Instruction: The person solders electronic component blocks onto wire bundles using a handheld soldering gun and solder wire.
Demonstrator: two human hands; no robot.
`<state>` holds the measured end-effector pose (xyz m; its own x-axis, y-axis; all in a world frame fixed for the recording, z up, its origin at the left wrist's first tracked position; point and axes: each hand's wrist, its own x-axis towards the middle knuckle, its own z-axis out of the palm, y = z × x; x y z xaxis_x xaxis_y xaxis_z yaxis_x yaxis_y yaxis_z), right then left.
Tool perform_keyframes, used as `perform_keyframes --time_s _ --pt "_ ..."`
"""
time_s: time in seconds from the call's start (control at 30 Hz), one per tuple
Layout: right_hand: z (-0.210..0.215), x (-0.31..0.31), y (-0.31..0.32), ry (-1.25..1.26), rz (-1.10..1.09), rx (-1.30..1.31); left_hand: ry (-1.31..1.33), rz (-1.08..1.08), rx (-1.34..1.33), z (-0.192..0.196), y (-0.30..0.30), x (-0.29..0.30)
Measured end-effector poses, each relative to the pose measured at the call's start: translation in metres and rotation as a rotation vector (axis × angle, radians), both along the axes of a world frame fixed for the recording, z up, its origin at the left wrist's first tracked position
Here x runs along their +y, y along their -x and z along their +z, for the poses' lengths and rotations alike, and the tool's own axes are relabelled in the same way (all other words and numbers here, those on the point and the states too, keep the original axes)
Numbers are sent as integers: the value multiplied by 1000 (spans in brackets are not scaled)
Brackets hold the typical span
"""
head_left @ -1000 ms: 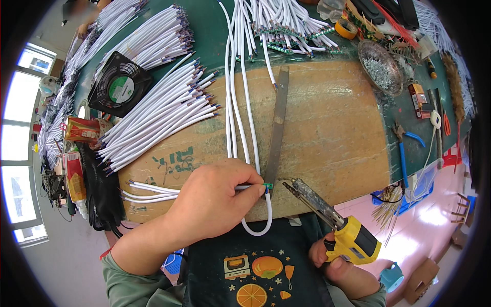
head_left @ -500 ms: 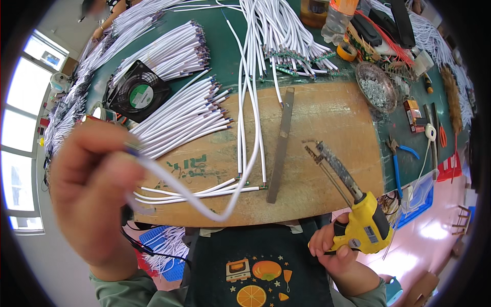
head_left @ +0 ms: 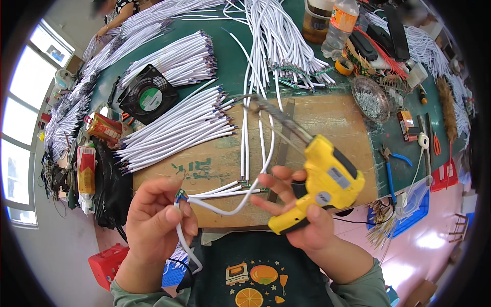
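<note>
My left hand (head_left: 159,217) is closed in a pinch on a white cable, at an end with a small green circuit board (head_left: 181,194). One length of white cable (head_left: 227,211) curves from there toward the right and up the table; another hangs below the fingers. In my right hand (head_left: 311,225) lies a yellow soldering gun (head_left: 332,171), its tip pointing up and left over the brown board. The thumb and palm hold its handle while some fingers are spread. Beneath the gun's tip, a flat metal bar (head_left: 284,148) lies next to several white cables.
Bundled white cables (head_left: 179,128) lie at the left beside a black fan (head_left: 149,94). A metal dish (head_left: 369,100) of clear bits, orange tape (head_left: 344,66), a plastic bottle (head_left: 340,28) and blue-handled pliers (head_left: 391,174) are at the right. Another person's arm (head_left: 118,21) shows at the far left.
My left hand has moved right and away from the camera, with the cable end still in its fingers. The soldering gun has come up and left in my right hand, whose fingers have loosened.
</note>
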<state>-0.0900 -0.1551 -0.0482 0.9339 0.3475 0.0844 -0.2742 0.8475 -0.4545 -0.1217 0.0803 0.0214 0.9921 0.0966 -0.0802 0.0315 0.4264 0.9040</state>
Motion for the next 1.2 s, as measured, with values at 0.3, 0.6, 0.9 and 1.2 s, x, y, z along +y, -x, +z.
perform_keyframes --time_s 0.3,0.6,0.9,1.2 --pt "21 39 -26 166 65 -33 -16 75 -383 44 -13 12" --pt "68 83 -174 385 -82 -179 38 -55 -568 49 -71 8" --pt "113 -3 -192 677 -313 -303 187 269 -113 -26 -87 -29" --pt "134 -129 -118 707 -365 -334 -985 -257 -211 -55 -46 -54"
